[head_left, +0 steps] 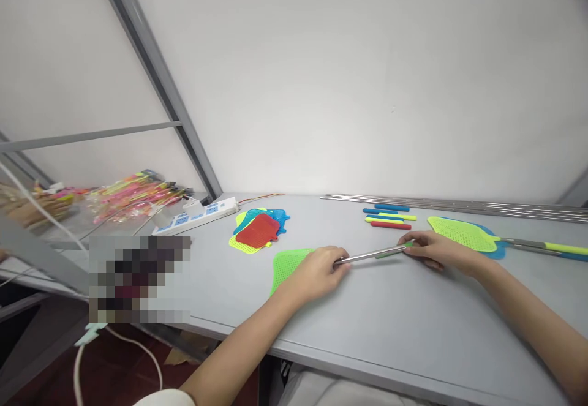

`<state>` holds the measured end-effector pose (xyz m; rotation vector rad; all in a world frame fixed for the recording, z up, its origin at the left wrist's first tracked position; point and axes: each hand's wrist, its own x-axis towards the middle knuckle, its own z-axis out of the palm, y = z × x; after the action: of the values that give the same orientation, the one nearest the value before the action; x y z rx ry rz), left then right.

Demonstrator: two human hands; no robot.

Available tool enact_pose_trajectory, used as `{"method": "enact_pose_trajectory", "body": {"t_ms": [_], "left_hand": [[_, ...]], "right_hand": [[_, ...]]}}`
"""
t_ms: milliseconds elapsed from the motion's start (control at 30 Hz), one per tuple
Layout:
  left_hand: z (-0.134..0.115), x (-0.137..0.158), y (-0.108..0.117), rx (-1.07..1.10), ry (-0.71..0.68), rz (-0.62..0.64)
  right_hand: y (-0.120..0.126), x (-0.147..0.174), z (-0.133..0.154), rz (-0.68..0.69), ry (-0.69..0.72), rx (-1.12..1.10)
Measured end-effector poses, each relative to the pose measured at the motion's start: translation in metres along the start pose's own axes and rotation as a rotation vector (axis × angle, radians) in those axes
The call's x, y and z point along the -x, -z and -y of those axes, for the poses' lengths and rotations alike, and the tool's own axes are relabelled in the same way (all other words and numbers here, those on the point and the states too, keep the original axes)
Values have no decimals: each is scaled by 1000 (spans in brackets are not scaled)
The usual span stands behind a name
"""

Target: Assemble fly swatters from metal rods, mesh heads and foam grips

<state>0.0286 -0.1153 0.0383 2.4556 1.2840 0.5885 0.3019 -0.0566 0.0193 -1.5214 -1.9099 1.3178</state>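
My left hand (319, 271) is closed around the left end of a thin silver metal rod (373, 255), held just above the grey table. Under and beside that hand lies a green mesh fly swatter head (287, 266); whether the rod joins it is hidden. At the rod's other end, my right hand (427, 250) pinches with thumb and fingers. A bit of a green piece (382, 255), perhaps a handle, shows behind the rod and near the right fingertips. Mostly it is covered.
Loose red, yellow and blue swatter heads (260, 229) are piled left. Coloured handles (390, 217) lie beyond the rod, with long metal rods (459, 205) along the wall. Swatters with handles (466, 236) rest at right. A power strip (197, 216) stands near bagged goods (135, 195).
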Motion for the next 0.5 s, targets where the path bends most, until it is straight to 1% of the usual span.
{"method": "enact_pose_trajectory", "body": {"t_ms": [67, 167, 267, 300, 367, 500], "left_hand": [[1, 0, 0, -5, -5, -4], [1, 0, 0, -1, -15, -2], [0, -1, 1, 3, -5, -4], [0, -1, 2, 3, 1, -8], [-1, -2, 3, 2, 12, -18], [-1, -4, 4, -6, 15, -47]], "right_hand": [[1, 1, 1, -60, -4, -4], [7, 4, 5, -237, -38, -46], [15, 6, 6, -411, -80, -203], [19, 6, 5, -435, -44, -269], [24, 6, 3, -424, 21, -371], [29, 7, 1, -413, 101, -443]]}}
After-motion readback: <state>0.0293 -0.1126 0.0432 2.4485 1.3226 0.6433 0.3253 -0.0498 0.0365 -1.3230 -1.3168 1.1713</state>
